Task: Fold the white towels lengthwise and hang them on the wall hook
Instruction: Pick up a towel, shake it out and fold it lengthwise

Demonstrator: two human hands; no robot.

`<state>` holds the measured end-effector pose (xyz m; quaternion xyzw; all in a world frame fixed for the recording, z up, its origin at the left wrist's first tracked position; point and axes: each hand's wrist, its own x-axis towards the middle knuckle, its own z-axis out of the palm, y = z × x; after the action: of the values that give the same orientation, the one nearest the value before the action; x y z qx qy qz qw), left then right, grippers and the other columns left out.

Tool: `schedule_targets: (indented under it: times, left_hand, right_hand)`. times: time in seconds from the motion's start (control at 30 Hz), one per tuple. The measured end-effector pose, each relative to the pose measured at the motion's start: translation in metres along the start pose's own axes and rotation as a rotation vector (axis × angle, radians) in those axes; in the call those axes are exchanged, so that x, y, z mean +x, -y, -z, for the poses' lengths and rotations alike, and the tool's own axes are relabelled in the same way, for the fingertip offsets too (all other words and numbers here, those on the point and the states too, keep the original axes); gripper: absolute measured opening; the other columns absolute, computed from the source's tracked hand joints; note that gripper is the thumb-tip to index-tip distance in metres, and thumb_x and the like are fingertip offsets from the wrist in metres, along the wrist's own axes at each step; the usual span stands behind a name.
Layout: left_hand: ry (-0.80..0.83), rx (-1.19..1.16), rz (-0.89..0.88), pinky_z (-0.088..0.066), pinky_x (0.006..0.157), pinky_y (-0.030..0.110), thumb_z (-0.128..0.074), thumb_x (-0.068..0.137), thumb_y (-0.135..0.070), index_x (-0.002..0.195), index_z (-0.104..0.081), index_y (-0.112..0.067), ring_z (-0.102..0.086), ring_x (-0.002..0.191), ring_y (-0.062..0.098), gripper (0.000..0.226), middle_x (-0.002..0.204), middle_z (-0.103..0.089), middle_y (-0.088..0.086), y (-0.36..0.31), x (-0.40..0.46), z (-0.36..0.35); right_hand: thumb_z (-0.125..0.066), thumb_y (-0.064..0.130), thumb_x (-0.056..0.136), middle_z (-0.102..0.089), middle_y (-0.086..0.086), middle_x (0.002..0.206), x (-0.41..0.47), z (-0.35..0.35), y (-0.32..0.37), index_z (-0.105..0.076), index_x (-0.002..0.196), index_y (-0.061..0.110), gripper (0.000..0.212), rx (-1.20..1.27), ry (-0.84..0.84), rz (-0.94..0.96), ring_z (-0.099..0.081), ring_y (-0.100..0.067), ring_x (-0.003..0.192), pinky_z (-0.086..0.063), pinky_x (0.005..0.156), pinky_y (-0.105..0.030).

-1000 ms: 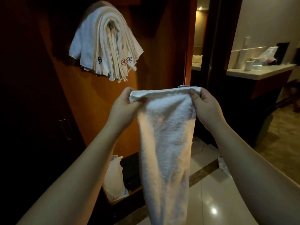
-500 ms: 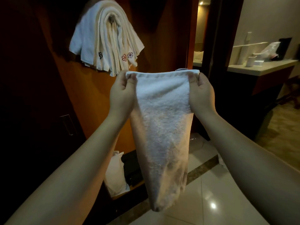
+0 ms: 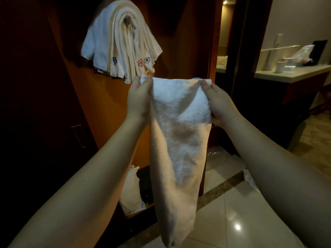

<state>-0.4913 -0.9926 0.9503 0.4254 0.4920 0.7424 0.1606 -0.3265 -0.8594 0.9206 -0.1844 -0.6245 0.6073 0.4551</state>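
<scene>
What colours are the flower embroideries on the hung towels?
One red flower and one dark, purplish flower on the hung towels; head view.

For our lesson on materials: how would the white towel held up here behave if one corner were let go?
The towel would probably flop and swing: it hangs limp below both hands. Likely light, since fingertip pinches carry it. Its fluffy pile suggests little slipping.

My right hand (image 3: pixel 217 104) has folded its top corner of the white towel (image 3: pixel 179 140) inward toward nine o'clock, leaving a diagonal flap, and my left hand (image 3: pixel 138 97) has turned edge-on at its corner.
</scene>
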Motion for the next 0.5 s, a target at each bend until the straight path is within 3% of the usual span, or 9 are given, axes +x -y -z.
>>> schedule_targets:
  times: [0.13, 0.2, 0.33, 0.4, 0.5]
  left_hand:
    - [-0.061, 0.034, 0.004, -0.053, 0.094, 0.054, -0.053, 0.099, -0.029, 0.098, -0.06, -0.026, -0.067, 0.1, 0.03, 0.008, 0.098, -0.064, 0.002, -0.001, -0.001, 0.0]
    - [-0.059, 0.09, 0.0, -0.054, 0.091, 0.051, -0.053, 0.095, -0.034, 0.099, -0.058, -0.026, -0.065, 0.1, 0.03, 0.011, 0.1, -0.063, 0.005, 0.0, 0.001, 0.005]
    - [0.047, 0.321, 0.004, -0.049, 0.082, 0.035, -0.051, 0.089, -0.039, 0.101, -0.054, -0.031, -0.058, 0.093, 0.008, 0.015, 0.101, -0.057, -0.009, -0.001, 0.003, 0.014]
    - [0.132, 0.344, 0.011, -0.049, 0.081, 0.037, -0.049, 0.085, -0.03, 0.113, -0.052, -0.023, -0.057, 0.098, 0.013, 0.029, 0.106, -0.056, -0.006, -0.002, 0.002, 0.018]
    - [0.235, 0.293, 0.058, -0.052, 0.078, 0.038, -0.045, 0.072, -0.024, 0.118, -0.049, -0.017, -0.061, 0.099, 0.023, 0.047, 0.11, -0.058, 0.007, -0.006, 0.003, 0.024]
  right_hand:
    - [-0.058, 0.024, 0.101, -0.074, -0.009, 0.118, -0.004, 0.006, -0.018, -0.067, 0.125, 0.025, 0.025, 0.022, 0.211, -0.099, -0.072, -0.029, 0.107, -0.062, 0.081, -0.038]
    - [-0.055, 0.016, 0.099, -0.076, -0.008, 0.112, -0.007, 0.012, -0.02, -0.072, 0.114, 0.028, 0.026, -0.103, 0.197, -0.106, -0.074, -0.027, 0.099, -0.062, 0.077, -0.035]
    - [-0.054, 0.025, 0.08, -0.075, -0.002, 0.087, -0.004, 0.019, -0.012, -0.07, 0.091, 0.025, 0.019, -0.698, 0.002, 0.004, -0.072, -0.017, 0.078, -0.058, 0.067, -0.036]
    - [-0.054, 0.029, 0.077, -0.07, 0.004, 0.081, -0.001, 0.018, -0.006, -0.066, 0.086, 0.032, 0.016, -0.818, -0.001, 0.032, -0.067, -0.012, 0.074, -0.051, 0.062, -0.031]
    - [-0.054, 0.031, 0.086, -0.069, 0.006, 0.087, 0.004, 0.019, 0.001, -0.064, 0.091, 0.034, 0.012, -0.884, 0.033, 0.036, -0.068, -0.013, 0.079, -0.055, 0.066, -0.033]
